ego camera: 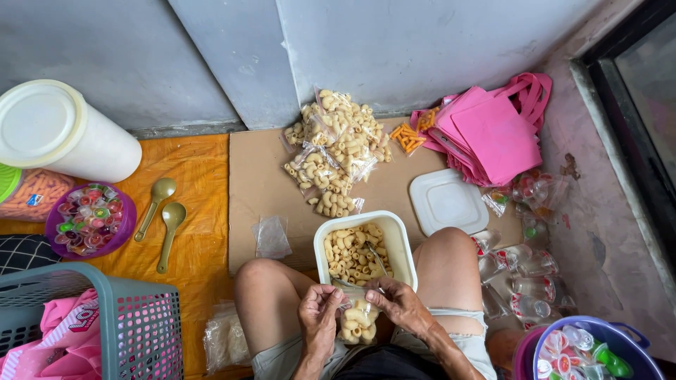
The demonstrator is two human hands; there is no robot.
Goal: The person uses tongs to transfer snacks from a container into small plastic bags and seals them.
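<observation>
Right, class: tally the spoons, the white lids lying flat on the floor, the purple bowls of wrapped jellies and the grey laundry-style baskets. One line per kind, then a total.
Spoons: 2
White lids lying flat: 1
Purple bowls of jellies: 2, the second at the bottom right
Grey baskets: 1
Total: 6

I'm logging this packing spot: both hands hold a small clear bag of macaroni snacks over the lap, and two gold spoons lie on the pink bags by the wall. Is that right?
Not quite. In the head view the two gold spoons lie on the orange sheet, left of the cardboard, not on the pink bags. The rest holds: the left hand and right hand hold the small clear bag of macaroni snacks over the lap.
</observation>
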